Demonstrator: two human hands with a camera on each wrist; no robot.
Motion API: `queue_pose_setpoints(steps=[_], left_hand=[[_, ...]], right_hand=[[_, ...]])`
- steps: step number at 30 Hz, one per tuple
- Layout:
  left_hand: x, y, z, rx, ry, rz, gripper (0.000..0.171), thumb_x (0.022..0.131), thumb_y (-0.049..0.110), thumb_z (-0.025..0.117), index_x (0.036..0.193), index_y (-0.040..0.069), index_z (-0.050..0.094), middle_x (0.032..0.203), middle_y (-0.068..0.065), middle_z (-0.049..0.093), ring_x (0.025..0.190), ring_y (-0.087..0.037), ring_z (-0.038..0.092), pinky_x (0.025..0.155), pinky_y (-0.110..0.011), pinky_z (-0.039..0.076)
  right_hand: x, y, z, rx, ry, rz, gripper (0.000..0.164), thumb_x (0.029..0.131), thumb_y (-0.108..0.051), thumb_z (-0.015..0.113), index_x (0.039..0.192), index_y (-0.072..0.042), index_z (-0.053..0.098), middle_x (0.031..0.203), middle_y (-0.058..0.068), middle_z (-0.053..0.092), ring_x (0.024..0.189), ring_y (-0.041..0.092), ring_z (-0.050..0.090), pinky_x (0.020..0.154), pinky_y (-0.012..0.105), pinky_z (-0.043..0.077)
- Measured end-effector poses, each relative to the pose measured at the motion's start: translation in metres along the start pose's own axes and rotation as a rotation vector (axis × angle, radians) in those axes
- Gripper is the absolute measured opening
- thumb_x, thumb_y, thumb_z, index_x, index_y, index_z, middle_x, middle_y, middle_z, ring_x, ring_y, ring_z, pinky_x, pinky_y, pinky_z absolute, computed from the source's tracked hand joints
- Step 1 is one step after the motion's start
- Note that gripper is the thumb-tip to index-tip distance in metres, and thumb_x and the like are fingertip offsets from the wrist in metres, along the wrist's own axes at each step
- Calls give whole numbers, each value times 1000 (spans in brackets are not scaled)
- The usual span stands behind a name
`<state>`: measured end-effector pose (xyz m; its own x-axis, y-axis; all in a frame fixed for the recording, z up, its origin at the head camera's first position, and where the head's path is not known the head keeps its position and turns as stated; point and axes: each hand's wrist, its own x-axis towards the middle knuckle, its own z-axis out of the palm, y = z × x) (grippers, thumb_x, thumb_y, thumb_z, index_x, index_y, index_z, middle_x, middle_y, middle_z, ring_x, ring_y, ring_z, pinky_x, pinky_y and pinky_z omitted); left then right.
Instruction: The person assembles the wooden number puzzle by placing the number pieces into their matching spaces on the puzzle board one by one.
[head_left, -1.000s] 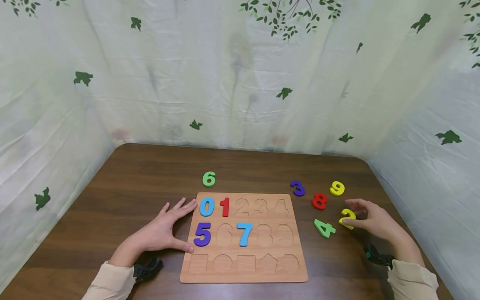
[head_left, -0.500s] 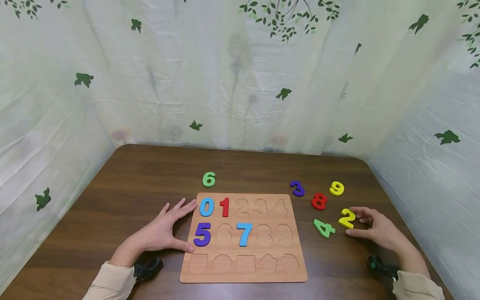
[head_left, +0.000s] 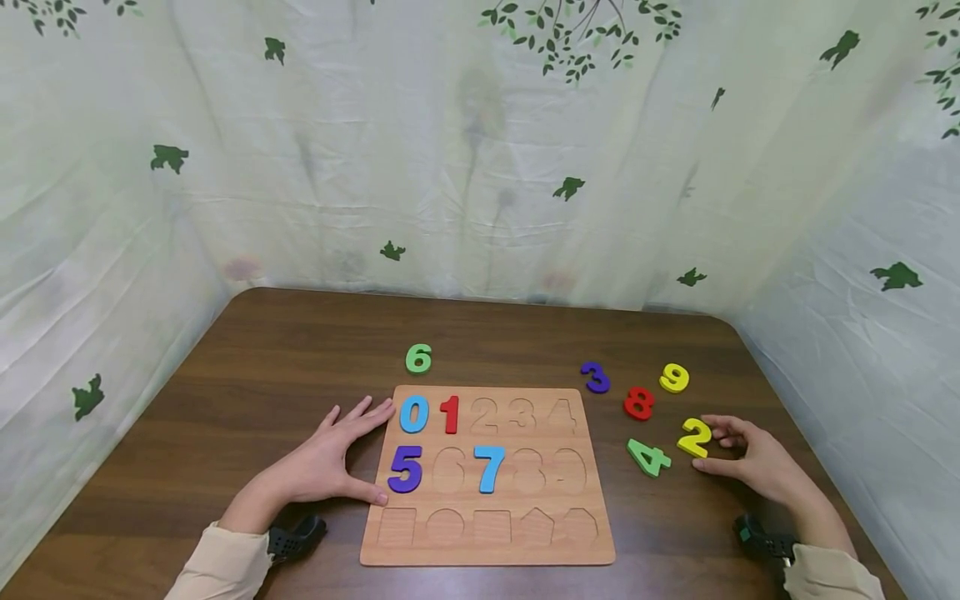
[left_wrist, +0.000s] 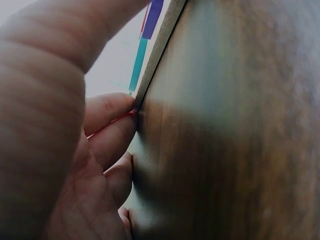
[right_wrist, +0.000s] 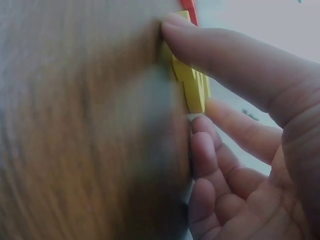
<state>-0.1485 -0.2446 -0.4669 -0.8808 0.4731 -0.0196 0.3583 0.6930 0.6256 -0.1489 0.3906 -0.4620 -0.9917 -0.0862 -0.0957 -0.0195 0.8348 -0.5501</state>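
Observation:
My left hand [head_left: 330,462] lies spread at the left edge of a wooden number puzzle board [head_left: 442,535], thumb on the lower edge and fingertips by the upper left corner. At the right, my right hand [head_left: 757,458] holds a yellow number 2 [head_left: 692,438] by its ends, between thumb and index finger; the piece lies flat on the table. In the right wrist view the thumb [right_wrist: 220,47] overlaps one end of the yellow 2 [right_wrist: 192,90]. The board bears a blue 0 [head_left: 405,414], a red 1 [head_left: 452,414], a purple 5 [head_left: 405,469] and a blue 7 [head_left: 489,469].
Around the right hand lie a green 4 [head_left: 649,457], a red 8 [head_left: 639,403], a yellow 9 [head_left: 674,378] and a purple 3 [head_left: 597,379]. Behind the board is a green 6 [head_left: 418,358]. A patterned curtain [head_left: 480,167] surrounds the brown table [head_left: 300,350].
From over the yellow 2, my right hand has shifted right and slightly towards me, to the piece's right side. The 2 has barely moved. My left hand has stayed at the board's edge.

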Motion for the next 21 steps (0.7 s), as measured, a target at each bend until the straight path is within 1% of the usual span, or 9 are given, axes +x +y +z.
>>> queue_pose_setpoints(steps=[2, 8, 10, 15, 18, 21], left_hand=[[0, 0, 0, 0, 0, -1, 123, 69, 58, 98, 168, 13, 39, 175, -15, 35, 164, -52, 17, 127, -79, 0], [0, -1, 0, 1, -3, -5, 124, 69, 59, 97, 168, 14, 39, 176, -14, 35, 164, -51, 17, 127, -79, 0], [0, -1, 1, 1, -4, -6, 123, 69, 59, 97, 168, 14, 39, 176, -14, 35, 165, -51, 16, 127, -79, 0], [0, -1, 1, 2, -2, -6, 123, 69, 59, 97, 168, 15, 39, 176, -13, 35, 165, -51, 16, 127, -79, 0], [0, -1, 1, 3, 2, -4, 123, 68, 59, 97, 168, 15, 40, 175, -13, 35, 164, -51, 17, 127, -79, 1], [0, -2, 2, 8, 3, -3, 123, 68, 60, 97, 168, 15, 40, 175, -13, 36, 164, -51, 18, 127, -78, 1]], right_hand=[[0, 1, 1, 2, 1, 3, 76, 90, -36, 89, 147, 2, 58, 134, 18, 67, 109, 17, 59, 82, 19, 50], [1, 2, 1, 4, 7, 2, 72, 90, -36, 89, 145, 1, 61, 132, 16, 69, 102, 6, 56, 82, 19, 50], [1, 1, 1, -1, 6, 5, 72, 90, -37, 88, 145, 1, 61, 131, 16, 69, 102, 6, 56, 81, 19, 50], [2, 0, -1, -13, 2, 9, 71, 91, -38, 87, 144, 2, 62, 129, 15, 69, 104, 14, 58, 81, 19, 50], [2, -1, -2, -20, -2, 12, 71, 91, -40, 87, 143, 2, 62, 128, 14, 70, 103, 14, 59, 80, 19, 50], [3, -2, -5, -24, -5, 15, 72, 91, -41, 87, 143, 3, 62, 128, 15, 71, 102, 11, 60, 79, 19, 50]])
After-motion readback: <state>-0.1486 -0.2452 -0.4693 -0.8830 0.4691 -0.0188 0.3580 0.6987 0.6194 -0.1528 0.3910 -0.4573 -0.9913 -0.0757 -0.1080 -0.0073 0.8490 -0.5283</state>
